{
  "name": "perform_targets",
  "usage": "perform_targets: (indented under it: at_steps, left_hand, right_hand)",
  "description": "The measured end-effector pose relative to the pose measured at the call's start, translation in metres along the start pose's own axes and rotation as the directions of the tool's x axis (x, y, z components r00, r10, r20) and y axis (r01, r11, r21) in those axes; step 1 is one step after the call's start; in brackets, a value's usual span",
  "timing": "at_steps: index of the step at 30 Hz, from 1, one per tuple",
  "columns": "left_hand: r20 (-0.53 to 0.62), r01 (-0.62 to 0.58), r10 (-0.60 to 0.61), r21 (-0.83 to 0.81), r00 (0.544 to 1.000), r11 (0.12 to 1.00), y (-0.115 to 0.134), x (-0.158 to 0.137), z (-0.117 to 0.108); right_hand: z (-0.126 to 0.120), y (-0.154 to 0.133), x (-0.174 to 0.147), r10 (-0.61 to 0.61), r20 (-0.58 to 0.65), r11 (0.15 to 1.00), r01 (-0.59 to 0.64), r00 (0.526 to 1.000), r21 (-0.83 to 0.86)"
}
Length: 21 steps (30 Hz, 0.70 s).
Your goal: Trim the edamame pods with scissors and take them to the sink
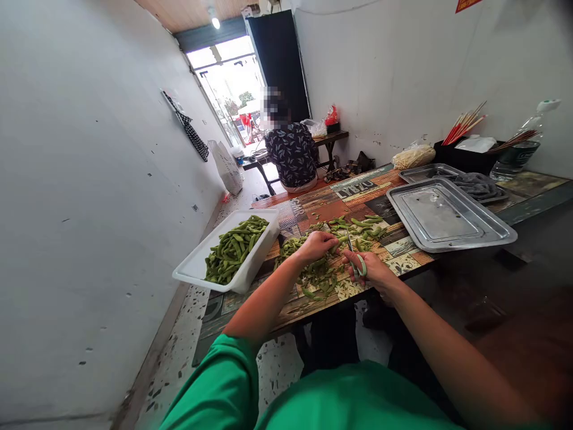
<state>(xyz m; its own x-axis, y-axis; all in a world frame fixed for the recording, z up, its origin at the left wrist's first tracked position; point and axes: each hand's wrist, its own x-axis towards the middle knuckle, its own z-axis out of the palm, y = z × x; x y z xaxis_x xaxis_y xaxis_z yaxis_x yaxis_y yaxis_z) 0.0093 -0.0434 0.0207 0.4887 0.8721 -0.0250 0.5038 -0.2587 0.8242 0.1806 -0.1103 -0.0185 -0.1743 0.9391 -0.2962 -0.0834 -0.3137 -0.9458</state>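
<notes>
My right hand is closed around the pale-handled scissors, their blades pointing away from me and up. Just left of the blades, my left hand pinches a green soybean pod at its fingertips, mostly hidden by the fingers. Loose soybean pods and trimmed scraps lie on the patterned table under and around both hands. At the left stands a white plastic tub with a heap of green soybean pods in it.
On the right are a metal tray, another tray with dark cloth, a black box of skewers and a water bottle. A bundle in plastic lies near the wall. Another person sits beyond the table, back turned.
</notes>
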Motion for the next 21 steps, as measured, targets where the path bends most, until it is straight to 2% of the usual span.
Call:
perform_targets:
  at_steps: [4, 9, 12, 14, 17, 19, 21]
  left_hand:
    - [0.046, 0.043, -0.037, -0.142, 0.998, 0.989, -0.005, -0.013, 0.003]
    - [0.021, 0.056, -0.054, -0.124, 0.998, 0.991, -0.013, -0.019, -0.004]
    - [0.055, 0.157, -0.148, -0.289, 0.988, 0.944, -0.014, -0.018, -0.007]
    - [0.059, 0.222, -0.222, -0.490, 0.973, 0.843, -0.011, -0.018, -0.006]
    - [0.036, 0.215, -0.292, -0.764, 0.956, 0.608, -0.004, -0.016, -0.001]
    - [-0.020, 0.158, -0.341, -0.859, 0.940, 0.487, -0.001, -0.014, 0.004]
    - [-0.071, 0.118, -0.396, -0.894, 0.915, 0.433, 0.001, -0.012, 0.008]
  right_hand:
    - [0.009, 0.001, -0.003, -0.001, 0.014, 1.000, 0.001, 1.000, 0.001]
    - [0.013, 0.006, -0.002, -0.043, -0.012, 0.995, 0.042, 0.999, -0.093]
    - [0.012, 0.008, -0.001, -0.057, -0.033, 0.994, 0.054, 0.998, -0.096]
    - [0.012, 0.009, -0.003, -0.031, -0.029, 0.998, 0.030, 0.999, -0.053]
    - [0.012, 0.010, -0.007, -0.012, 0.026, 1.000, 0.012, 1.000, -0.003]
    - [0.012, 0.012, -0.010, -0.031, 0.059, 0.999, 0.032, 0.998, -0.007]
    - [0.013, 0.014, -0.012, -0.061, 0.078, 0.998, 0.061, 0.995, -0.004]
